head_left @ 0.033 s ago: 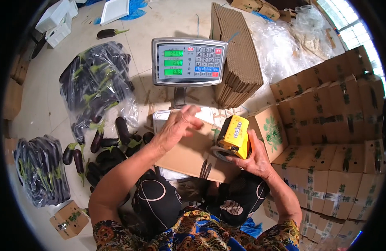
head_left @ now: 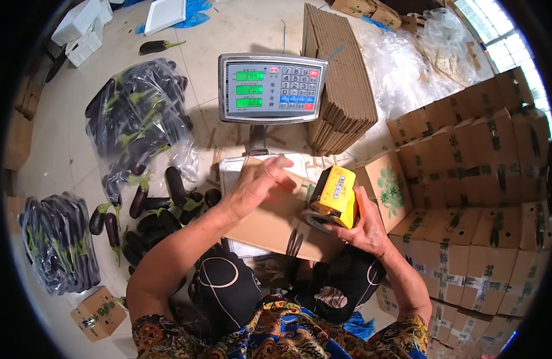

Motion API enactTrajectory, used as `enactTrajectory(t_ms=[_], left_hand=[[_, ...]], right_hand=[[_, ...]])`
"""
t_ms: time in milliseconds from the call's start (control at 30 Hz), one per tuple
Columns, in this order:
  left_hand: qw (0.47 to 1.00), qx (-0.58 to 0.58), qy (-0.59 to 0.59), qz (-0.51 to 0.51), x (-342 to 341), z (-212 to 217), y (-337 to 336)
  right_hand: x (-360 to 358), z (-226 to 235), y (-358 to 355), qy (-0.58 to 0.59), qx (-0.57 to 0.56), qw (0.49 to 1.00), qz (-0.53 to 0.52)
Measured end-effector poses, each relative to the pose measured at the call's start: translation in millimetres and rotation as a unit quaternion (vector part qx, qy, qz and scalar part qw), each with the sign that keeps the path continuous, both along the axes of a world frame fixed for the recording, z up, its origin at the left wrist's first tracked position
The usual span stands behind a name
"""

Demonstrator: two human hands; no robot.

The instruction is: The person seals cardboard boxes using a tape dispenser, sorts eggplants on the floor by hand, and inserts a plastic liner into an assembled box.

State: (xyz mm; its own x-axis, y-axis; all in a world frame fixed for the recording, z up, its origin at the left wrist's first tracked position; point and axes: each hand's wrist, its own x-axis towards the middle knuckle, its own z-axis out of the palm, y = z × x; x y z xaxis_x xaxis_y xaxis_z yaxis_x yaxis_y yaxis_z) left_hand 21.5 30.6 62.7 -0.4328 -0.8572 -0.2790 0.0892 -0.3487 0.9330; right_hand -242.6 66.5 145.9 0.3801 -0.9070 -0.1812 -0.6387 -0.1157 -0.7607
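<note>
moved since earlier frame: nothing to tell; same instant, hands and box alike. item: cardboard box, flaps shut, on the scale platform below the scale display. left hand spread flat on the box top, pressing. right hand at the box's right edge, closed round a yellow tape dispenser. left of the box: loose eggplants on the floor, bagged eggplants beyond. right of the box: sealed cartons; flat cardboard stack behind. handling: likely heavy, stiff-walled, top flaps springy; best held under the bottom edges.

Single head-worn fisheye, looking steeply down, close over scale
</note>
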Motion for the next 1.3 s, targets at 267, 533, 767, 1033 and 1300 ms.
enactTrajectory(t_ms=[267,533,767,1033,1300], left_hand=[[0.997,0.027,0.061,0.027,-22,26,17],[0.996,-0.050,0.029,0.062,-9,-4,12],[0.969,0.033,0.084,0.231,71,-28,14],[0.948,0.055,0.070,0.307,172,-83,39],[0.945,0.027,-0.013,0.327,168,-120,45]], right_hand=[[6,-11,-1,0.011,-0.029,0.999,0.034],[22,7,0,0.120,-0.005,0.992,0.042],[36,28,0,0.206,-0.075,0.967,0.131],[43,21,2,0.292,-0.060,0.939,0.171],[62,19,-5,0.294,-0.073,0.934,0.188]])
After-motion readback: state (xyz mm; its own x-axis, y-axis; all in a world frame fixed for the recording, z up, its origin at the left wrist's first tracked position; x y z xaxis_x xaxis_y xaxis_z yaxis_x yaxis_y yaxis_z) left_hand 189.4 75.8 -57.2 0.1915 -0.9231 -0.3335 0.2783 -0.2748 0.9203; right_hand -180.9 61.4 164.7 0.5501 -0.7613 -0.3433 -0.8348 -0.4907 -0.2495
